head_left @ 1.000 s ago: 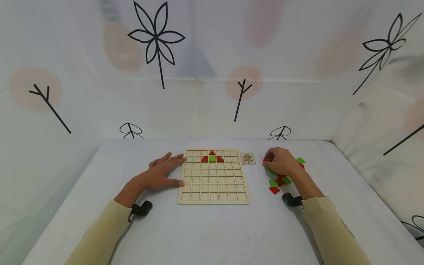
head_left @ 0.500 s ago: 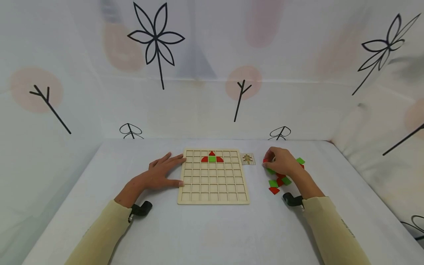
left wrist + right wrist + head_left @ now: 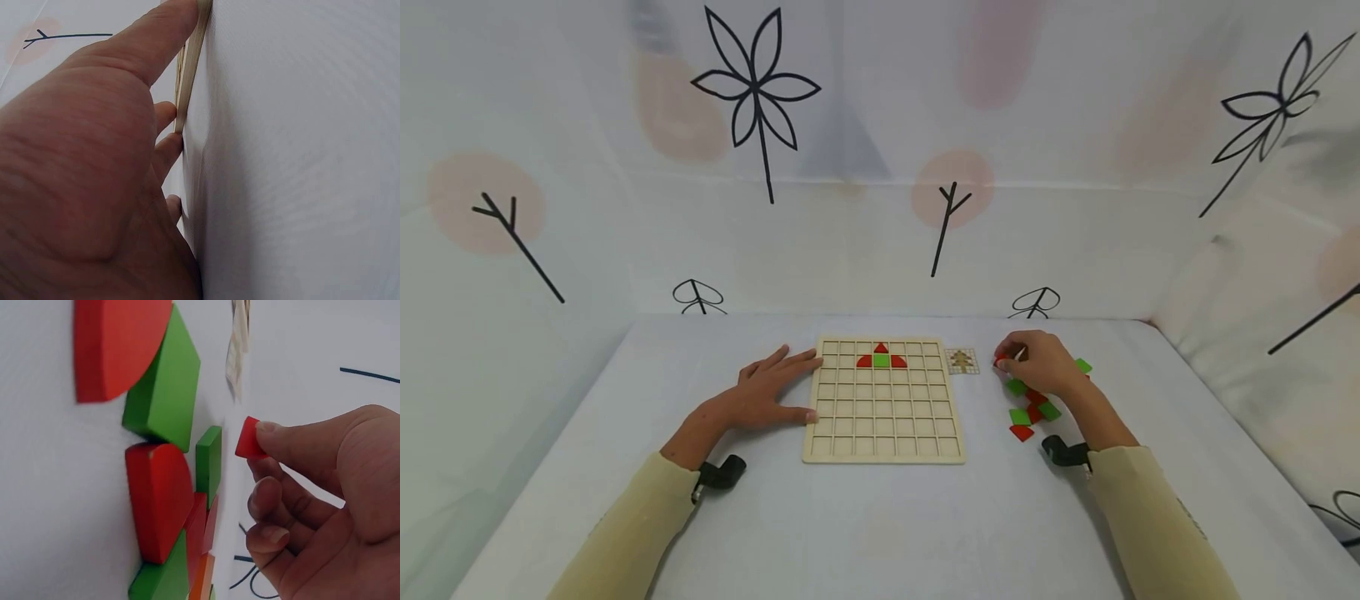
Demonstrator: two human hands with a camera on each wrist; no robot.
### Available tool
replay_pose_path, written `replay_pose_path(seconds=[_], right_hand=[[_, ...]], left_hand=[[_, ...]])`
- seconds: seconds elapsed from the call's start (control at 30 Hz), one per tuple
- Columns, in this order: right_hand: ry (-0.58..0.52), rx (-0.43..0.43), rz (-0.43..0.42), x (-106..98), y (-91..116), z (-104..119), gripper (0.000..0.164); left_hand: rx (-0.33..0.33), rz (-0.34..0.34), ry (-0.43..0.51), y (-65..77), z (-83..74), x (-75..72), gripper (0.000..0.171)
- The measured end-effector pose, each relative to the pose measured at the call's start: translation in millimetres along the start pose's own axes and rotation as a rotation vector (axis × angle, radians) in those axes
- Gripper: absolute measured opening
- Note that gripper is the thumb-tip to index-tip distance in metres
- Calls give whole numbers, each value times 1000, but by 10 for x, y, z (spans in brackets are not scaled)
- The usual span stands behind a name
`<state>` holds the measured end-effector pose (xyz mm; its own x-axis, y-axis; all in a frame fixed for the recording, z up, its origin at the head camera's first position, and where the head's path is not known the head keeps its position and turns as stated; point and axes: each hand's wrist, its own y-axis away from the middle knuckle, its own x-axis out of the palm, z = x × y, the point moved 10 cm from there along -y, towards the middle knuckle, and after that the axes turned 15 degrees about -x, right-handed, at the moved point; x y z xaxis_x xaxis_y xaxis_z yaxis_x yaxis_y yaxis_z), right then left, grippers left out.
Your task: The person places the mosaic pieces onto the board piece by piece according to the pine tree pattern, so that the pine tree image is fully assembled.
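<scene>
Head cam has the key bit: the right hand is right of centre, with the wooden grid board off to its left in the frame and a little tree card sitting between them. Left hand is at the board's left edge, fingers spread, not clutching anything, so the right is way nearer the loose pieces. Right wrist cam shows the red piece pinched by thumb and fingertip, apart from the others; from above it's barely a sliver. Can't tell its long axis. Left wrist cam shows the thumb touching the board's side.
</scene>
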<state>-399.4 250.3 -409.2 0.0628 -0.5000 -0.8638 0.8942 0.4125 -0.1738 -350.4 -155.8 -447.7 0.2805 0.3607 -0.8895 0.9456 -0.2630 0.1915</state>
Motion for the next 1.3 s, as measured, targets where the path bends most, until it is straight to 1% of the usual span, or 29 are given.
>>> replay_pose_path(seconds=[0.17, 0.27, 0.43, 0.67, 0.83, 0.93, 1.1, 1.3], right_hand=[[-29, -41, -10, 7, -56, 100, 19], [-70, -67, -8, 37, -103, 169, 17], [-148, -90, 22, 110, -172, 248, 13], [-196, -129, 47, 150, -286, 416, 11], [-255, -162, 62, 211, -359, 579, 10], [-291, -158, 75, 274, -397, 650, 10], [-325, -143, 104, 414, -450, 709, 11], [-326, -164, 118, 525, -495, 819, 9]], left_hand=[[3, -4, 1, 9, -3, -3, 96], [14, -10, 11, 19, -19, -14, 95], [15, -8, 18, 24, -33, -21, 95], [15, -7, 9, 3, -10, -10, 96], [11, -9, 7, -7, 1, -9, 96], [8, -1, 14, -1, -3, -10, 96], [18, 5, 19, 16, -22, -12, 95], [22, -3, 9, 18, -22, -11, 95]])
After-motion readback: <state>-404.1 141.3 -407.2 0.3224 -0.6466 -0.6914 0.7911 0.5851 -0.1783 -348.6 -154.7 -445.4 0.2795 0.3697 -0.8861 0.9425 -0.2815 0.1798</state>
